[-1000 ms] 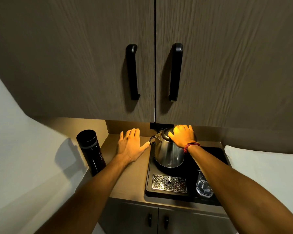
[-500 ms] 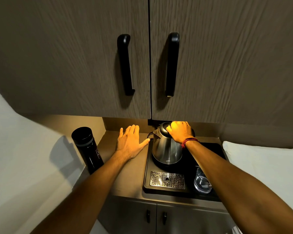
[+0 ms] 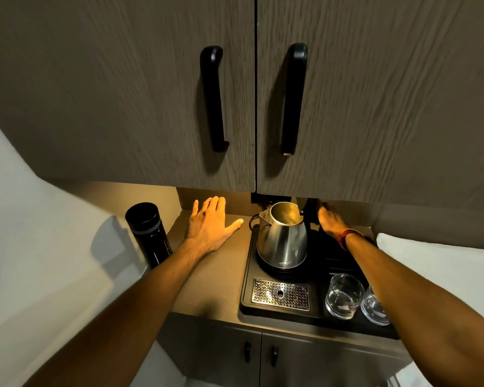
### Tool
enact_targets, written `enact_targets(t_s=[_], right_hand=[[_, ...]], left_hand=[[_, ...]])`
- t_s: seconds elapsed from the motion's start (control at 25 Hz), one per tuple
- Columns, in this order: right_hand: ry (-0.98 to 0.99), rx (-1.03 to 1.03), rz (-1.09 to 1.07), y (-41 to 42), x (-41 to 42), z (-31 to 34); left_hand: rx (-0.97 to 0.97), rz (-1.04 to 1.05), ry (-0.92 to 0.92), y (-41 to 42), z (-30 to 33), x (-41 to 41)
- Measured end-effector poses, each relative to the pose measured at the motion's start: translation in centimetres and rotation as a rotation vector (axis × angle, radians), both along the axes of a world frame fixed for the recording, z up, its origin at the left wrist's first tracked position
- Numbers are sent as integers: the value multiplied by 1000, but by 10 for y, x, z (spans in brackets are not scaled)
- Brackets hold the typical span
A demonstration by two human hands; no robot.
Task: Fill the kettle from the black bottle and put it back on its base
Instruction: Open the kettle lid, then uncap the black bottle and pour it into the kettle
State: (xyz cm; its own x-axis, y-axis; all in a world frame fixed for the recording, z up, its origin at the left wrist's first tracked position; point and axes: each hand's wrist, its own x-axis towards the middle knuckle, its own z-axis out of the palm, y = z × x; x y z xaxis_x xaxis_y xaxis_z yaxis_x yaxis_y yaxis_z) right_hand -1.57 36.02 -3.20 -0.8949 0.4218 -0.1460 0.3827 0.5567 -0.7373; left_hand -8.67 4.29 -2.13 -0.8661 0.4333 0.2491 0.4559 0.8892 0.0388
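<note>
Here the kettle (image 3: 282,238) stands lid-open on its base on the black tray (image 3: 248,277). The bottle (image 3: 148,233) stands capped at the table's left. Left hand (image 3: 210,227) lies flat, fingers spread; right hand's (image 3: 329,222) grip cannot be told. Two glasses (image 3: 344,296) crowd the tray's right.

Head view, angled down, close over counter (image 3: 221,277)

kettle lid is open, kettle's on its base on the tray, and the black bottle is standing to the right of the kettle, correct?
Not quite. The head view shows the black bottle standing to the left of the kettle, beyond the left hand, off the tray. The rest holds: the lid is open and the kettle sits on its base on the tray.
</note>
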Motion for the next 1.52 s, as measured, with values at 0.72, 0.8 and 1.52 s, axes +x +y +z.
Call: enact_targets(t_s=[0.72,0.8,1.52], right_hand=[[-60,-13,124,-74,-58,21],[1,-5,151,-105,-67,20],[104,322,425,-196,-75,-19]], left_hand=[[86,232,98,-55,61,-9],[41,252,126,-73,60,-8],[537,340,-250,-164,29,-12]])
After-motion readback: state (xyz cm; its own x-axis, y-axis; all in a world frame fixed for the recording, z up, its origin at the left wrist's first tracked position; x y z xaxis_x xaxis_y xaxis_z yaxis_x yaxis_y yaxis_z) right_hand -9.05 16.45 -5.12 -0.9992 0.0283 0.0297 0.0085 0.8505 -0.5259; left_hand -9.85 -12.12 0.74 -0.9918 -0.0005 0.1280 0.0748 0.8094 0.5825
